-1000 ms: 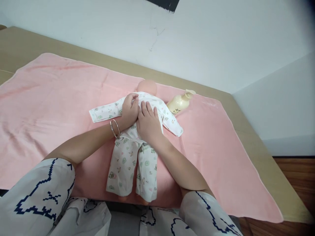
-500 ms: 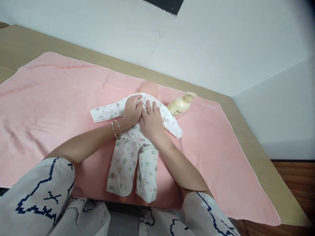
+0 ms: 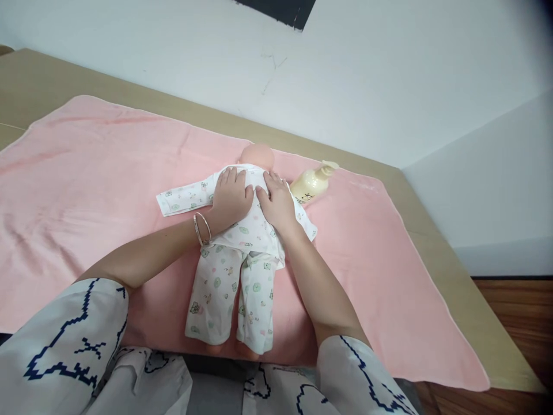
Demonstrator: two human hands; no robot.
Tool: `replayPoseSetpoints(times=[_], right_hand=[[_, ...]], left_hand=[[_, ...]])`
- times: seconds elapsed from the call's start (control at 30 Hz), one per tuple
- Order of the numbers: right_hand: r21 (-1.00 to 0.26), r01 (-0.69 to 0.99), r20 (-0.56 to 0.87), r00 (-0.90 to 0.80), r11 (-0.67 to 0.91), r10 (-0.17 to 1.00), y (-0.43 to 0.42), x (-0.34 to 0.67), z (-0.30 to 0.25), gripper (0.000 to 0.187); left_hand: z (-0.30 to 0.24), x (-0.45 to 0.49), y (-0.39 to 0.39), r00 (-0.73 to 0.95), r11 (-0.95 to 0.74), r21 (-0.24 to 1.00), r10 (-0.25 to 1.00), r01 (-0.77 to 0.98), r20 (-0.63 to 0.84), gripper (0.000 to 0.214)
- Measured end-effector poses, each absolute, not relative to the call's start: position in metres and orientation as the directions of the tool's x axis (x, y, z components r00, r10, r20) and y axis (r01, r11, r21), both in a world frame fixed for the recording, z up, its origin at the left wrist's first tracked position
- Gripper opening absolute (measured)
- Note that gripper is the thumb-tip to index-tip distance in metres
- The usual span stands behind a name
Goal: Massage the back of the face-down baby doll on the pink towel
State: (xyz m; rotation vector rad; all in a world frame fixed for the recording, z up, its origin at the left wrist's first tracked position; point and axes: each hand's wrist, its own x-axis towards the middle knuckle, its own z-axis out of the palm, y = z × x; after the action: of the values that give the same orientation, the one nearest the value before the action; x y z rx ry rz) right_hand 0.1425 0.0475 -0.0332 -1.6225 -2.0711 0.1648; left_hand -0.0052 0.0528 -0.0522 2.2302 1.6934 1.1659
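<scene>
A baby doll (image 3: 254, 227) in a white printed top and trousers lies on a pink blanket (image 3: 129, 150), its bald head (image 3: 258, 155) toward the wall. My left hand (image 3: 231, 196) rests flat on the left side of the doll's upper body, fingers stretched toward its shoulder. On the other side, my right hand (image 3: 276, 202) lies flat with the thumb apart. A strip of printed cloth shows between the two thumbs. Just beyond my right hand lies a pale yellow pump bottle (image 3: 311, 183), partly behind the doll's sleeve.
The blanket covers much of a tan table (image 3: 432, 248). A white wall (image 3: 345, 75) rises along the table's far edge, with a dark panel (image 3: 283, 10) on it. Brown wooden flooring (image 3: 514, 305) shows at the lower right.
My hands have moved apart from the middle of the doll's upper body toward its two sides. The left fingers now point more toward the shoulder. The camera view has shifted slightly.
</scene>
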Motion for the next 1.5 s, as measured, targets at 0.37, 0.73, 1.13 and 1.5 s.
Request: replayPoseSetpoints(times=[0.37, 0.73, 1.13, 1.5], right_hand=[[-0.156, 0.981, 0.403, -0.046, 0.118, 0.914, 0.017, 0.122, -0.019, 0.051], [-0.358, 0.896, 0.242, -0.184, 0.263, 0.953, 0.040, 0.137, -0.018, 0.052], [-0.150, 0.966, 0.342, -0.148, 0.209, 0.928, 0.013, 0.116, -0.015, 0.050], [-0.323, 0.897, 0.219, -0.241, 0.303, 0.946, 0.042, 0.138, -0.026, 0.059]], left_hand=[[-0.046, -0.009, 0.051, 0.247, -0.473, 0.377, 0.823, 0.797, 0.511, 0.042], [-0.034, -0.003, 0.030, 0.328, -0.491, 0.247, 0.806, 0.836, 0.493, 0.036], [-0.047, -0.015, 0.064, 0.283, -0.475, 0.348, 0.831, 0.808, 0.478, 0.039], [-0.051, -0.012, 0.063, 0.214, -0.469, 0.428, 0.827, 0.773, 0.519, 0.035]])
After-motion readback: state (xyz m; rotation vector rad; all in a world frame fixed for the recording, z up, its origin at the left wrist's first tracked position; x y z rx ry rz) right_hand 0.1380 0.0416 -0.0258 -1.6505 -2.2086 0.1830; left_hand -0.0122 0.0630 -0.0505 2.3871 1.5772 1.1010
